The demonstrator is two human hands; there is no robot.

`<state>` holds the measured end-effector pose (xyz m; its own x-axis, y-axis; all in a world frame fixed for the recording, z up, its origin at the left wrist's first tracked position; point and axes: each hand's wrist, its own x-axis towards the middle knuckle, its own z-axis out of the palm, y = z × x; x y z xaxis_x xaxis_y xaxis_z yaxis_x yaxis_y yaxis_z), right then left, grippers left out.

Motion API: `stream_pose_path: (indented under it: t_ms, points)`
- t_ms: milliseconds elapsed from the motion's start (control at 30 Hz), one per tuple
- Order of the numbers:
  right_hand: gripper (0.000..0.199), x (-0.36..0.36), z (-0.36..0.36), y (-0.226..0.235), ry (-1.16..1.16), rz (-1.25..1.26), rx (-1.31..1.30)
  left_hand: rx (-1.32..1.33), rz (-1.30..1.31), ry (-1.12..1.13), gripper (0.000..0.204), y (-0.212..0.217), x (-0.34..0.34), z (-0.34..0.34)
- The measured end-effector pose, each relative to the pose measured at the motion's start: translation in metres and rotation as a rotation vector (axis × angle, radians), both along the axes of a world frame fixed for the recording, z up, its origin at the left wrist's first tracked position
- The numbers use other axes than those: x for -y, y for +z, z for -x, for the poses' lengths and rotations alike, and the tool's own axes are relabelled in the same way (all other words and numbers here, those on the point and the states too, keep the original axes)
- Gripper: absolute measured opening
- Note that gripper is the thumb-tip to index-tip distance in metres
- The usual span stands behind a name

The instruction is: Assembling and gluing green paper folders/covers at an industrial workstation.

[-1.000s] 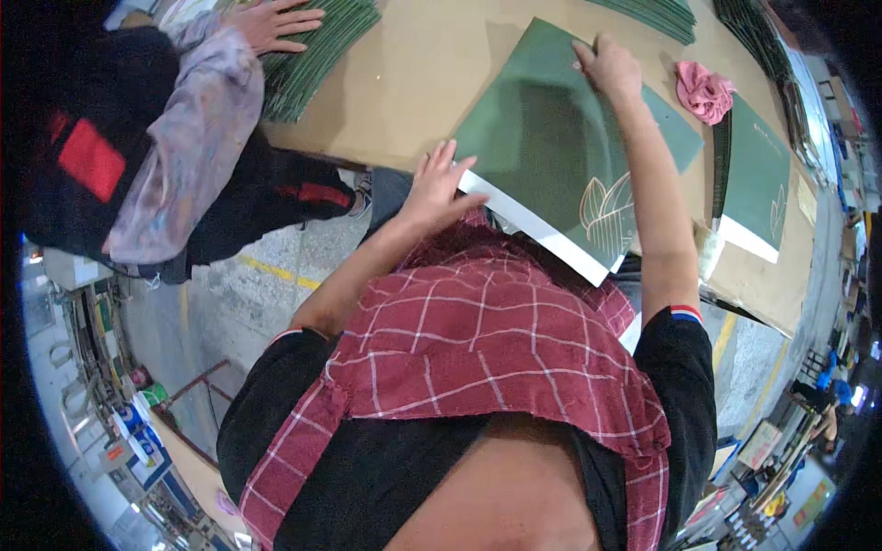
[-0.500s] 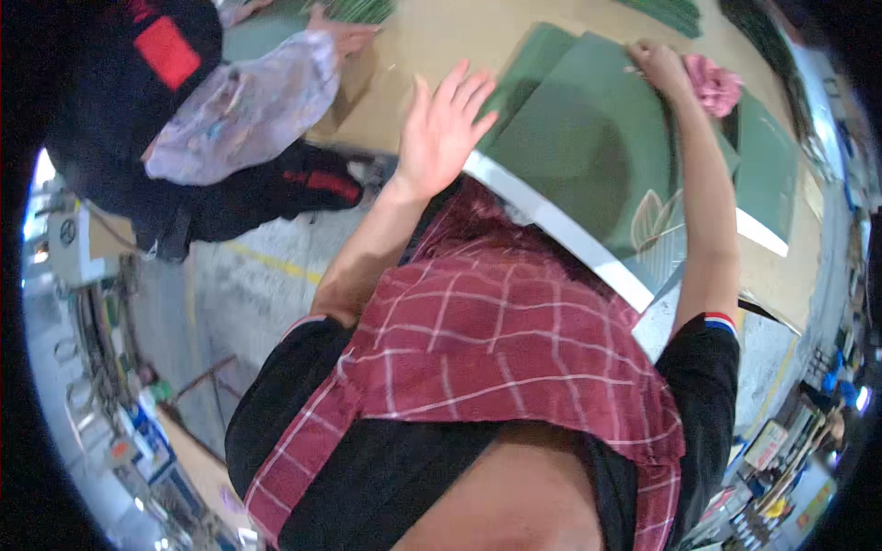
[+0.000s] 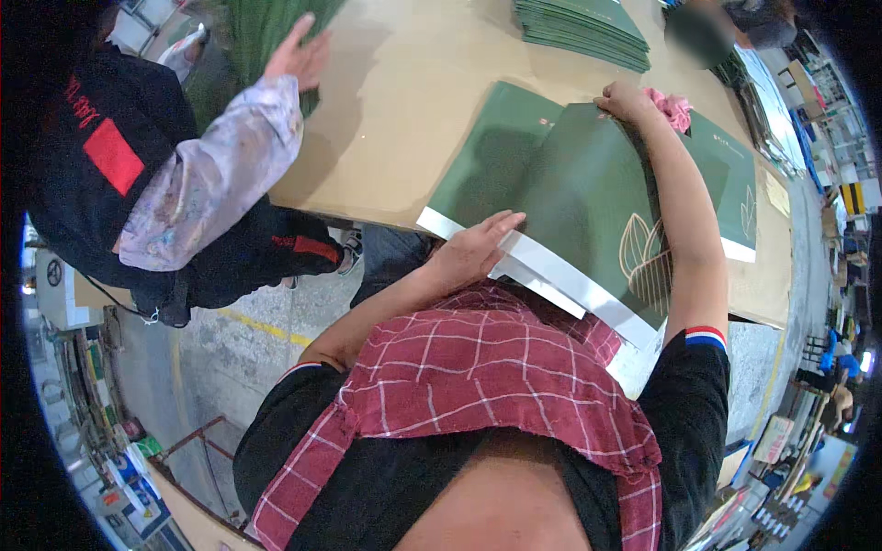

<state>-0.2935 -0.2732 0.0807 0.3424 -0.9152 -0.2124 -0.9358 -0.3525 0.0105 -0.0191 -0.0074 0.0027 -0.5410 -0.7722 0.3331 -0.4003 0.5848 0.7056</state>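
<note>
A dark green printed sheet [image 3: 588, 174] with a white border and a pale line drawing of leaves bows upward on the table in front of me. My right hand [image 3: 627, 101] is closed on its far edge, a pink scrunchie [image 3: 675, 110] around the wrist. At the sheet's near left corner lies my left hand [image 3: 473, 248], fingers stretched out and touching the white border; its thumb is hard to make out. Under the lifted sheet, another green sheet [image 3: 491, 138] shows on the left. More green sheeting [image 3: 726, 174] lies to the right, partly behind my right forearm.
A stack of green sheets [image 3: 583, 32] sits at the far side of the tan table [image 3: 395, 110]. On my left stands a co-worker in dark clothes, the patterned sleeve [image 3: 220, 174] reaching toward a green pile [image 3: 253, 55]. Another person is at the far right.
My left hand has come down from the air onto the sheet's near edge. My right hand keeps hold of the far edge, and the sheet now bows upward. The co-worker's arm has shifted.
</note>
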Motion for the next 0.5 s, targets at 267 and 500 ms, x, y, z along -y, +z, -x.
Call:
stream_pose_path:
  t_ms: [267,500]
  points:
    - [0.026,-0.002,-0.102,-0.051,0.055,0.223,0.089,-0.231,-0.168,0.357,0.067,-0.016,-0.004,-0.004]
    - [0.033,-0.097,-0.114,-0.049,0.779,-0.018,0.287,-0.243,-0.118,0.285,0.05,-0.035,-0.008,0.004]
